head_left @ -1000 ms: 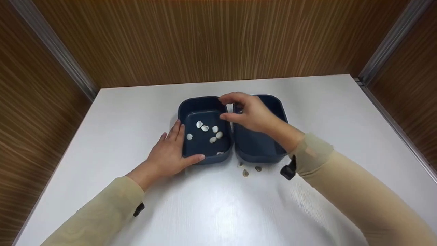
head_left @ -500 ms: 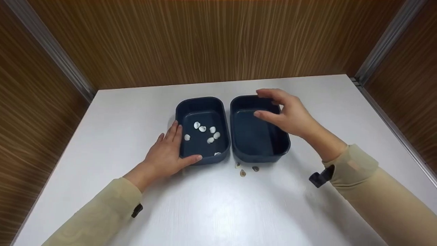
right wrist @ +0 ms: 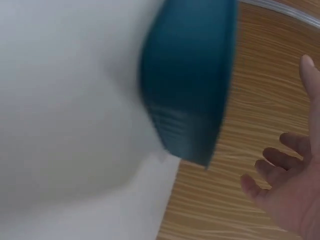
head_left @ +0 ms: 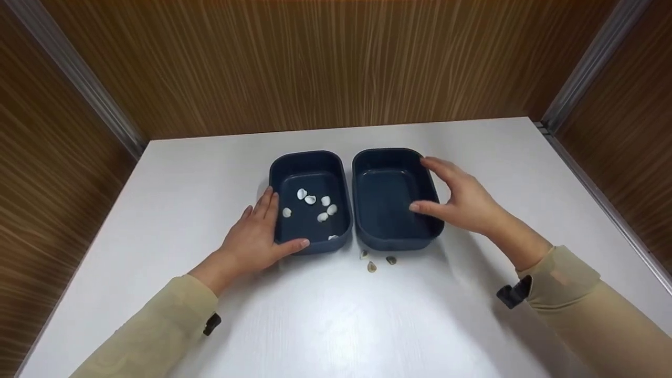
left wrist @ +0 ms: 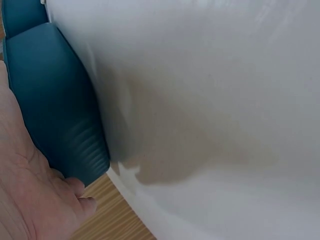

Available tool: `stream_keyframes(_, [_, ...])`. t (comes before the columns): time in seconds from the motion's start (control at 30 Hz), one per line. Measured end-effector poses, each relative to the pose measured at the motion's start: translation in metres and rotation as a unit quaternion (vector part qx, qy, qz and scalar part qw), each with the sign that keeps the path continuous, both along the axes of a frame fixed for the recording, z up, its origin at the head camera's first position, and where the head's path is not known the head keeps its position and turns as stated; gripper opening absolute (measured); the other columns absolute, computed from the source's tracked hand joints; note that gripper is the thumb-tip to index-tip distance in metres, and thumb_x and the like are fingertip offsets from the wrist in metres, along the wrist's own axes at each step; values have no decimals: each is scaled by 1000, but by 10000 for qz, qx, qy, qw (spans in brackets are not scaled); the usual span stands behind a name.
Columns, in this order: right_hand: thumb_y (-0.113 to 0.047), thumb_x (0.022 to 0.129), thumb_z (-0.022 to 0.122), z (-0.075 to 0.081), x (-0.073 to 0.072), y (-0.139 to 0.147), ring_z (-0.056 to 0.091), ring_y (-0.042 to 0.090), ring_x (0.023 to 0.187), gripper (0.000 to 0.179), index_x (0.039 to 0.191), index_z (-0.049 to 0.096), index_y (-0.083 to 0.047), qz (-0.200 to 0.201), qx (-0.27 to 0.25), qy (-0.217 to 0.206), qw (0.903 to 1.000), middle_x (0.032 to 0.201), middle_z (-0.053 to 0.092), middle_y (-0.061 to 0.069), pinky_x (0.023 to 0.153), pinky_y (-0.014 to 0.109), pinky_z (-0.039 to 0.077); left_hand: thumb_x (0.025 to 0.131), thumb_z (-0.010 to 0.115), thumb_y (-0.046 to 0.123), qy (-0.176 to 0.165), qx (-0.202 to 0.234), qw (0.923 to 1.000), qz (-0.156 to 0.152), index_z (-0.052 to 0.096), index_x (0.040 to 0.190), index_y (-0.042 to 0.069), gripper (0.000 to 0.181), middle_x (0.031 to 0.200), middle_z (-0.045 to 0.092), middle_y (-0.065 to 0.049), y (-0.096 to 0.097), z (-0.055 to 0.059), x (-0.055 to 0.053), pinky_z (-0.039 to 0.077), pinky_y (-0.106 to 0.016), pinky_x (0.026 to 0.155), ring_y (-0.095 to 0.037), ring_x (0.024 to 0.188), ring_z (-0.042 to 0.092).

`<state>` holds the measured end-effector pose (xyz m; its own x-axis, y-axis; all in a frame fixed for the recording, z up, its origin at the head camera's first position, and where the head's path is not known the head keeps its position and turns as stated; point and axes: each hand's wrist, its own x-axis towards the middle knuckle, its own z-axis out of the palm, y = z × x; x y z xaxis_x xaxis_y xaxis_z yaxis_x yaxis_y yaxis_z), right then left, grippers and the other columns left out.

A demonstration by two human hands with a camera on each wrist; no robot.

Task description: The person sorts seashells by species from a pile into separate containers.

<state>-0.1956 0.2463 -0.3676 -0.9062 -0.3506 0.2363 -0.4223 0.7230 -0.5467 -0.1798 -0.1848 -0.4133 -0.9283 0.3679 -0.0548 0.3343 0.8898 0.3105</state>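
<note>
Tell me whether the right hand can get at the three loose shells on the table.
Probably yes: the right hand appears to hold nothing, and the three loose shells lie uncovered on the table in front of the right box.

Left hand: fingers extended, thumb spread wide. Right hand: thumb and fingers parted. Forearms angled inward.

Navy boxes, white shells, brown grained wall

Table smooth, glossy. On table: plastic-looking bins, smooth, satin. Above table: cloth sleeves. Behind table: wood-grain panel. At table's back corners: metal-look rails.
</note>
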Motion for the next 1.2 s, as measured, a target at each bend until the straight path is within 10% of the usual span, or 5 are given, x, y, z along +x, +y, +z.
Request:
stream_keyframes(0.8, [-57,88,83,-41,1,26,20,44,159,118,172,14,-11,283,682,-1113,9910,179,-1,6,120,66,31,85,40,97,101,53,9999,-2,5,169,1,132,177,-2,-18,0,1,-5,10,-51,130,-34,163,6])
stream_keyframes(1.2, [-53,90,82,-49,3,27,9,38,162,120,172,4,-13,429,516,-1152,9911,179,-9,4,123,65,25,94,51,83,1019,292,9931,-496,19,169,2,115,176,9,-18,14,22,11,11,-51,130,-33,163,6])
